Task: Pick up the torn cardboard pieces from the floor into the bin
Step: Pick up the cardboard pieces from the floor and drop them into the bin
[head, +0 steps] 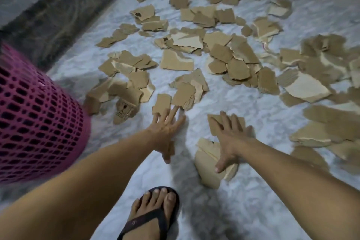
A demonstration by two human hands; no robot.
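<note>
Both hands spread: left hand reaches a cardboard piece, right hand presses another scrap flat, for gathering toward the bin.

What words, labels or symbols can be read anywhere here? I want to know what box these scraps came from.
No text is readable.
Cardboard piece with dark print, near the pink bin: printed marks, perhaps handling symbols, too blurred to read.
Dark marks on another cardboard piece farther away: illegible.
Sandal: small mark on the strap, unreadable.
</note>
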